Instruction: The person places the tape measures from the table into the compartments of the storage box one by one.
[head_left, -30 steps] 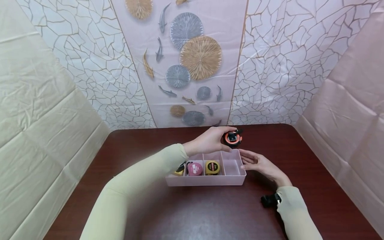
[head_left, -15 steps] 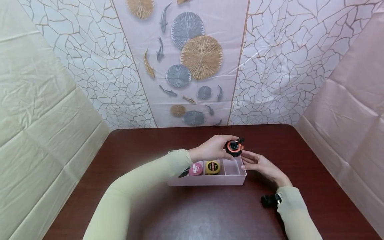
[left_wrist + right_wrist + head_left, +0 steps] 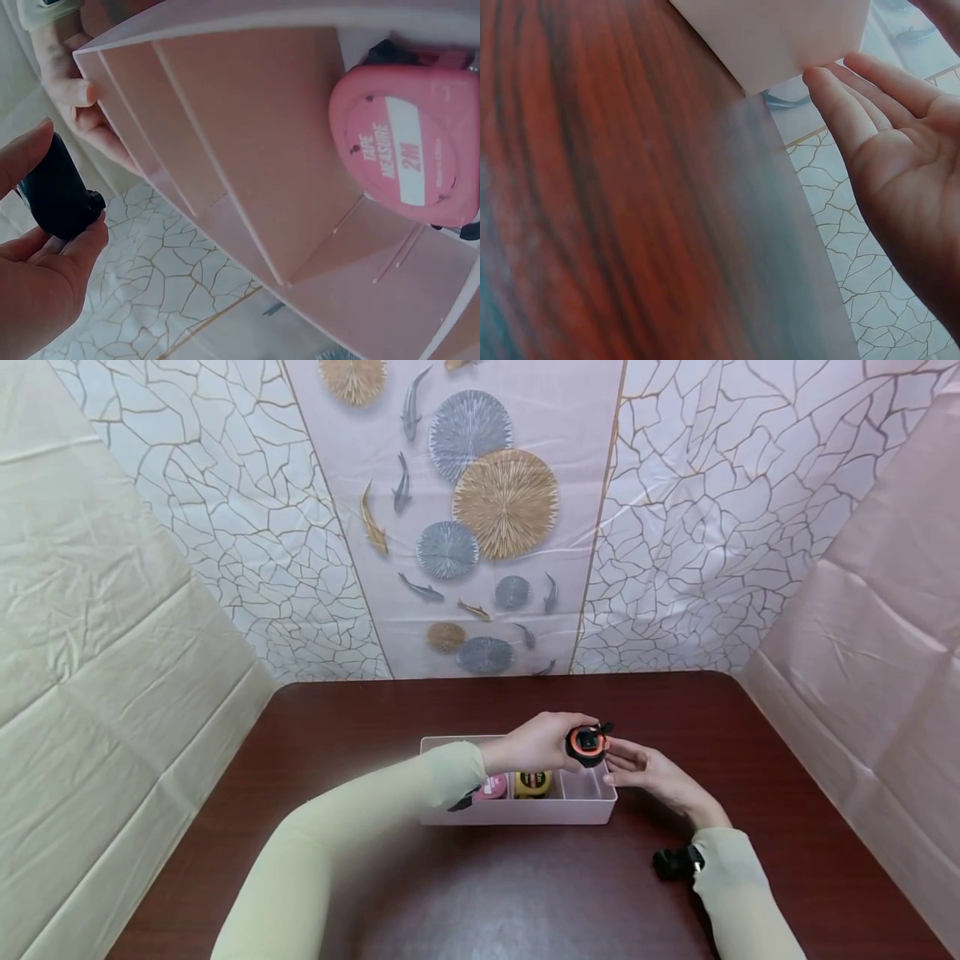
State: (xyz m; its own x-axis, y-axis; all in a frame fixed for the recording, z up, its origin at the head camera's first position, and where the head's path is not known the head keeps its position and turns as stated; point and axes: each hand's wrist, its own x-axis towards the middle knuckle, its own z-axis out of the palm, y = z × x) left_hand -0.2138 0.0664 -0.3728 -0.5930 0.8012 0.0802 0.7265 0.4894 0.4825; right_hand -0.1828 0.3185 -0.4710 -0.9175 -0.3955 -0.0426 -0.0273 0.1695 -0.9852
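My left hand (image 3: 543, 741) grips a round black-and-orange tape measure (image 3: 587, 744) between thumb and fingers, over the right end of a pale pink divided box (image 3: 517, 812). In the left wrist view that tape measure (image 3: 60, 187) shows as a dark shape beside the box's end. A yellow tape measure (image 3: 532, 783) and a pink tape measure (image 3: 409, 142) lie in separate compartments, partly covered by the left hand and sleeve in the head view. My right hand (image 3: 660, 781) has its fingers extended, with the fingertips right at the box's right end wall (image 3: 795, 37).
The box rests on a dark reddish-brown table (image 3: 525, 893). Patterned cloth (image 3: 480, 527) hangs behind the table, and plain pale cloths flank both sides. A black device (image 3: 675, 862) is strapped to the right wrist.
My left hand has come down and slightly right with the black-and-orange tape measure, from behind the box to over its right end. The right hand stays at the end wall.
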